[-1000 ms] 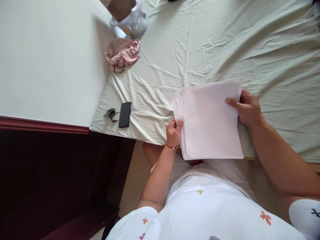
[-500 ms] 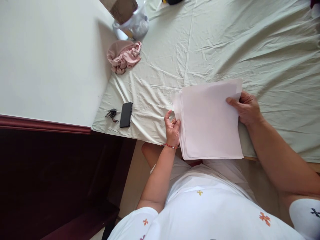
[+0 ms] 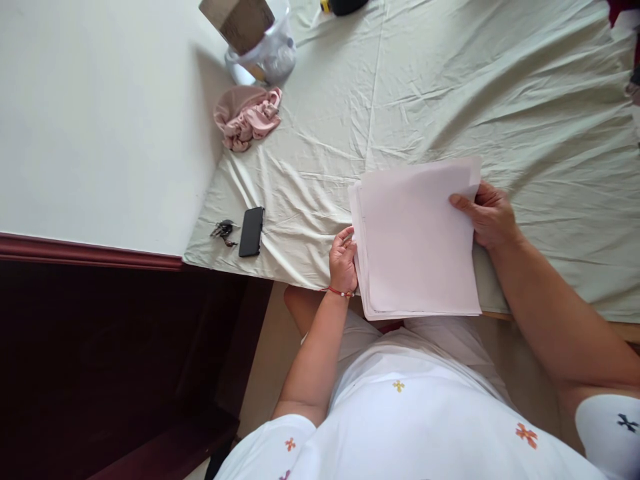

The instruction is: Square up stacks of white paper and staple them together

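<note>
- White shirt (image 3: 415, 420) nearest, small stitched motifs in yellow, orange and dark. Light shorts (image 3: 450, 333) just beyond it, knees at the table (image 3: 627, 331)'s near edge.
- Left hand (image 3: 343, 262): at the papers' left side, fingers curled, touching the edge. Whether it's actually pinching any sheets, can't tell. Red beaded bracelet (image 3: 341, 292) on that wrist.
- Papers (image 3: 417, 240): loose white stack at the near edge, near end sticking out over the lap. Top sheet blank on the visible face. Left edges fanned, several sheets showing. Flat on the table or slightly lifted, can't tell.
- Right hand (image 3: 493, 217): gripping the papers' right side toward the far corner, thumb on top, fingers tucked behind.
- Phone (image 3: 251, 231): black, dark side up, close to the table's near left corner. Keys (image 3: 225, 230) just left of it, apart.
- Green sheet (image 3: 435, 113): covers the table, wrinkled, more so to the right.
- Pink cloth (image 3: 247, 118): bunched, by the left edge, next to the wall (image 3: 100, 120).
- Plastic container (image 3: 280, 60): just past the cloth, brown card (image 3: 240, 23) sticking up out of it.
- Black object (image 3: 347, 5) with a yellow bit: farther out, cut off by the frame.
</note>
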`<state>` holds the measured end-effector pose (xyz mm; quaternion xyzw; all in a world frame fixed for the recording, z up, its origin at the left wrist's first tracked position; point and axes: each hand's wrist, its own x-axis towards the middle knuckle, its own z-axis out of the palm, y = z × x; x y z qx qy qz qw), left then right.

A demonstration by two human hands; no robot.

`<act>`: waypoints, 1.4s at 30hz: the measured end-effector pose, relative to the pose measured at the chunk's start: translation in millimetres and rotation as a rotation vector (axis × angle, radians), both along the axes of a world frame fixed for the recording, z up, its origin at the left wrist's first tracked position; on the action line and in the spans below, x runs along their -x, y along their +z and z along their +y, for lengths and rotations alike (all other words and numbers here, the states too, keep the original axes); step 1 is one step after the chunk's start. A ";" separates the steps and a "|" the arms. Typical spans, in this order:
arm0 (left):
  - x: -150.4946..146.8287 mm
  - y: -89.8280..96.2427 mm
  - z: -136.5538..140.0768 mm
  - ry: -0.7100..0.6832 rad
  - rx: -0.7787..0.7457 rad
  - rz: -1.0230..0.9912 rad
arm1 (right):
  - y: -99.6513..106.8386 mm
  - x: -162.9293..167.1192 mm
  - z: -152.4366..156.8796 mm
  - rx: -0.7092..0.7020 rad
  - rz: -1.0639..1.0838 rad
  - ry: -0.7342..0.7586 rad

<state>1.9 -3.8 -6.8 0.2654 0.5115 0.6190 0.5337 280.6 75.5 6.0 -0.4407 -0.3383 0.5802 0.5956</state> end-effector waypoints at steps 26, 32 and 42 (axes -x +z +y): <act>-0.2 -6.9 0.7 0.008 -0.078 0.115 | 2.2 1.1 -0.1 -0.040 -0.008 -0.003; -0.8 -9.5 -0.4 -0.008 -0.015 0.107 | 0.3 0.7 0.6 -0.045 -0.013 -0.022; -1.5 -6.8 -0.9 0.016 -0.013 0.228 | -4.3 1.6 2.3 -0.066 -0.030 -0.077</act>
